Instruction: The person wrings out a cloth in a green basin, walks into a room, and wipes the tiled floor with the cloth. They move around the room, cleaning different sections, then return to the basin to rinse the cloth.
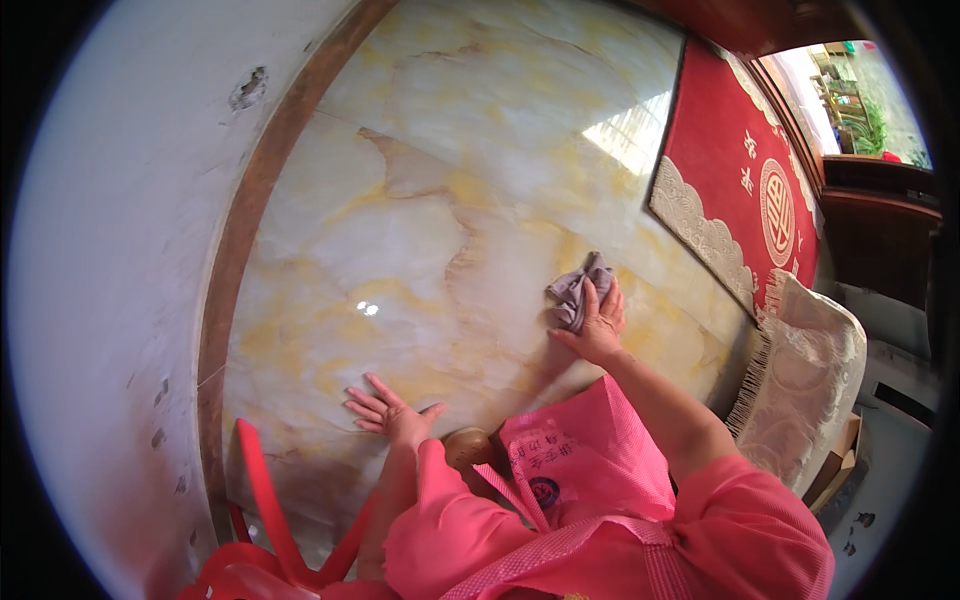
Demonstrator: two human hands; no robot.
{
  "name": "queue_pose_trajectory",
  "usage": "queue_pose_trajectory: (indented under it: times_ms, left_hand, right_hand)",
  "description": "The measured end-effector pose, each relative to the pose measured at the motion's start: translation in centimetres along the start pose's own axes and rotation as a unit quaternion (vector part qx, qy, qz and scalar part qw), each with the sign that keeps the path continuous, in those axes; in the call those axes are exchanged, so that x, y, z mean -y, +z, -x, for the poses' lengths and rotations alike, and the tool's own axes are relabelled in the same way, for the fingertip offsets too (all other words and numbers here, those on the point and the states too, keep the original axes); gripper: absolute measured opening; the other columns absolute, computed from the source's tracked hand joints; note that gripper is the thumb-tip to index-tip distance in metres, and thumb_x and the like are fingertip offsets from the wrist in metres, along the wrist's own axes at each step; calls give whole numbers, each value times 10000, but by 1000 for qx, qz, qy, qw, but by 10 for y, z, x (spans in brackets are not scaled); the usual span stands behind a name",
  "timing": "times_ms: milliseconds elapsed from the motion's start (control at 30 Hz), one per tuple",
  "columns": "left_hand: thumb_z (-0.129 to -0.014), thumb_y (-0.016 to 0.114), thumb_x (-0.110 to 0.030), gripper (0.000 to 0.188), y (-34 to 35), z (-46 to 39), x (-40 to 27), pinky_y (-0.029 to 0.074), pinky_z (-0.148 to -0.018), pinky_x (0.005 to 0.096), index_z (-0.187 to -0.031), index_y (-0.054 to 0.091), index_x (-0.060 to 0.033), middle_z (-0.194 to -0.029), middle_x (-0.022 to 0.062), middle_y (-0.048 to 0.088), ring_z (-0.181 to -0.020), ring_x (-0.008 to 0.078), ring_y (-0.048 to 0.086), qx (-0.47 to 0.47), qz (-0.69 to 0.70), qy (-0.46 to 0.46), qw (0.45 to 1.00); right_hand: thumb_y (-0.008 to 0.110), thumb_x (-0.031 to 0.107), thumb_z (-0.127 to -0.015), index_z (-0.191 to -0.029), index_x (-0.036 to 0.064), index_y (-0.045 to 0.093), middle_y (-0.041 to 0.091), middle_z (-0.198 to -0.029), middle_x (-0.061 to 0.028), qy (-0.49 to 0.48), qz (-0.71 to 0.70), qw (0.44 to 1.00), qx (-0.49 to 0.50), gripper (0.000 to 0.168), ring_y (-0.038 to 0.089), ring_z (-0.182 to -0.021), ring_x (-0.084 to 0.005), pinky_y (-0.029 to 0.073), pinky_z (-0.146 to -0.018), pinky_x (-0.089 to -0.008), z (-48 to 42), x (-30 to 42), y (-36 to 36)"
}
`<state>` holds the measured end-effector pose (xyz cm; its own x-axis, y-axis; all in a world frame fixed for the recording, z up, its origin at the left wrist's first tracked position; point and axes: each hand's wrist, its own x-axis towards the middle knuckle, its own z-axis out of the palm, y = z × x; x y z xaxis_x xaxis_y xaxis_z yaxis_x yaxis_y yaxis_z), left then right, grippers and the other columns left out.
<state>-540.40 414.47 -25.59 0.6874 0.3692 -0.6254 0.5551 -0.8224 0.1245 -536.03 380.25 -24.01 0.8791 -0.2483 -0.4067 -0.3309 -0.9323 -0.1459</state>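
My right hand presses a crumpled grey-purple cloth flat against the glossy marble-patterned tile floor. The fingers of that hand lie over the cloth's right side. Lower left, my left hand has its fingers spread, holds nothing and is over the same tiles; whether its palm touches them I cannot tell. Between my arms hangs a pink apron with printed writing and a dark round emblem. Part of a tan shoe shows beside it.
A brown skirting strip and a scuffed white wall run along the left. Red plastic legs stand at lower left. On the right lie a red patterned mat and a fringed cream cover, with a cardboard box below.
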Motion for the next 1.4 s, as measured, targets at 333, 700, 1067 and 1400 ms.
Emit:
queue_pose_trajectory:
  times_ms: [333, 700, 1067, 1400]
  left_hand:
    - [-545, 847, -516, 1446, -4, -10, 7, -30, -1055, 645, -1446, -213, -121, -1438, 342, -255, -1331, 523, -228, 112, -71, -25, 991]
    - [-777, 722, -264, 576, -15, 102, 5, 197, -1103, 461, -1292, 509, -120, -1487, 183, 163, -1370, 373, 115, -34, 37, 214, 975]
    - [-871, 601, -86, 358, -139, 336, 8, 291, -1062, 347, -1224, 541, -67, -1450, 76, 239, -1332, 176, 269, 88, 402, 38, 911]
    - [-854, 596, -41, 326, -316, 449, -47, 300, -1062, 345, -1179, 564, -45, -1422, 96, 300, -1325, 192, 297, 124, 400, 107, 902]
  right_hand:
    - [779, 564, -591, -1453, 238, 232, 11, -1495, -250, -17, -8, 999, 35, 1071, 34, -1371, -450, 145, -1057, -585, -5, -17, 7]
    - [720, 206, -720, -1276, 288, 502, 431, -1263, -141, 35, -48, 998, -12, 603, 445, -1128, -333, 444, -904, -417, 88, -68, 15]
    - [707, 296, -701, -1062, 47, 628, 656, -1029, -187, 333, -241, 829, 380, 446, 647, -929, -296, 510, -784, -383, 473, -165, -5]
    - [686, 119, -764, -1033, -39, 614, 659, -803, -76, 488, -413, 712, 290, 320, 614, -725, -170, 510, -637, -337, 689, -231, -226]
